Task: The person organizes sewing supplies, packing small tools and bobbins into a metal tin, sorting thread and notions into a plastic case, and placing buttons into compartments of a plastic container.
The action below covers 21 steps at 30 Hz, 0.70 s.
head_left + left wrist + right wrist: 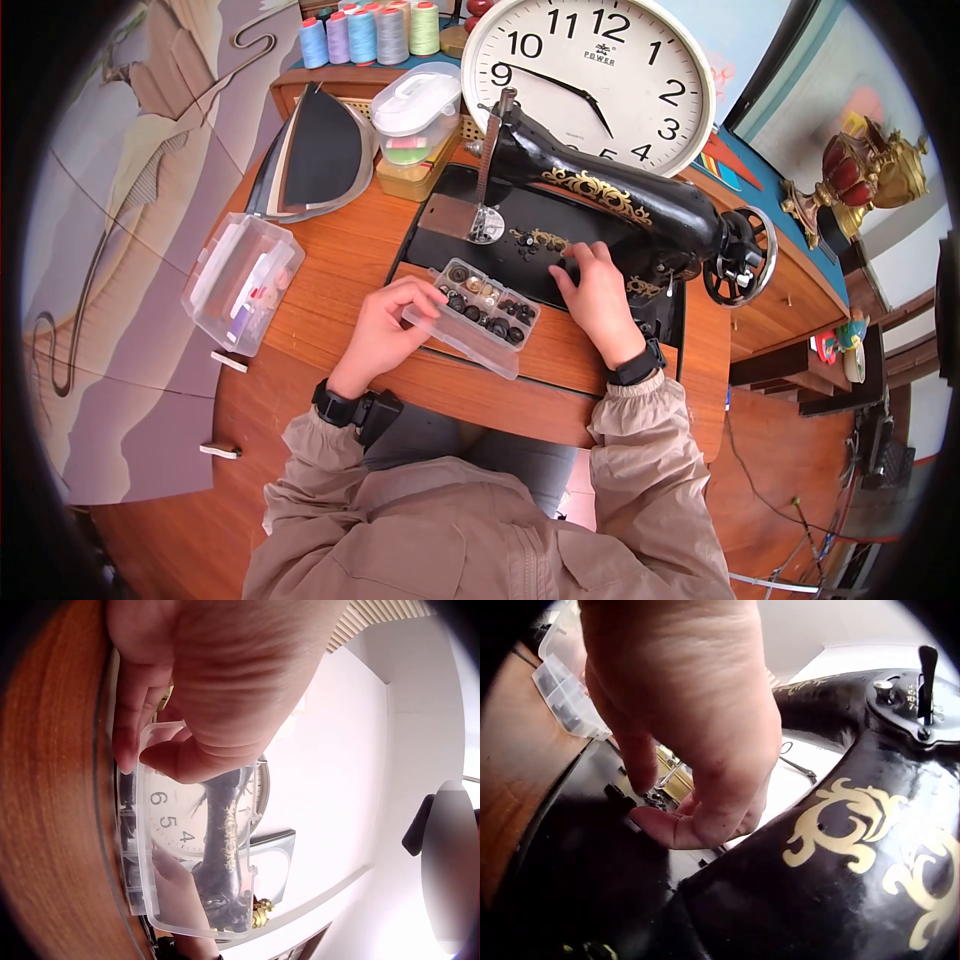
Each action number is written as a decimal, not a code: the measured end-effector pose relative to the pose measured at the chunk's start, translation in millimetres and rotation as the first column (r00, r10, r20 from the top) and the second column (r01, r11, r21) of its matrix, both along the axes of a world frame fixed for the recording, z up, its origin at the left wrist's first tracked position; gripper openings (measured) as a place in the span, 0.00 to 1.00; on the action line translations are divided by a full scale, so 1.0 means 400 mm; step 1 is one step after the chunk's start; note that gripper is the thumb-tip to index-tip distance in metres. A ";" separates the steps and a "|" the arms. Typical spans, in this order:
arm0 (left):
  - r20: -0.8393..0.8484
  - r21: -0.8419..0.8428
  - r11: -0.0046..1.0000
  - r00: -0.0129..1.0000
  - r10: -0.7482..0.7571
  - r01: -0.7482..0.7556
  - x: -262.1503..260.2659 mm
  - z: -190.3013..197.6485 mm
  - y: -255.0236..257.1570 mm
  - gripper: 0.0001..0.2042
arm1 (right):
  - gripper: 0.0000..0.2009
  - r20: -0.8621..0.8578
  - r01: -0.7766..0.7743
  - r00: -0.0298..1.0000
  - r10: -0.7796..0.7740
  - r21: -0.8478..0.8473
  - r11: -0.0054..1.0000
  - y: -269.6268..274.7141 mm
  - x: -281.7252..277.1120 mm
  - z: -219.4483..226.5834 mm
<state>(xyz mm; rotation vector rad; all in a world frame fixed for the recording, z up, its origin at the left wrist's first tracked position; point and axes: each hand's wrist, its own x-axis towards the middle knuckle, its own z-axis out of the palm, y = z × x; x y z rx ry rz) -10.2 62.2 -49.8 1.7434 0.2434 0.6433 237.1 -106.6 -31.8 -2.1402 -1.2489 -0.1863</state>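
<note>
A clear compartment box holding black and gold-toned buttons and small round parts lies in front of the sewing machine. My left hand pinches the raised clear lid at its left corner, thumb on one face and fingers on the other. Over the machine's black bed, my right hand reaches down with thumb and forefinger apart. Small black pieces lie on the bed right by those fingertips. The palm and back of the right hand hide part of the bed in the right wrist view.
Left of the machine stand an open clear plastic box, a black fan-shaped item and a white-lidded tub. Thread spools and a large clock stand behind. The machine's handwheel juts out at right.
</note>
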 end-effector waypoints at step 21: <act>-0.002 0.005 1.000 1.000 -0.005 0.005 0.000 -0.001 -0.001 0.06 | 0.07 0.121 -0.180 0.978 0.168 0.103 0.978 0.018 0.043 -0.053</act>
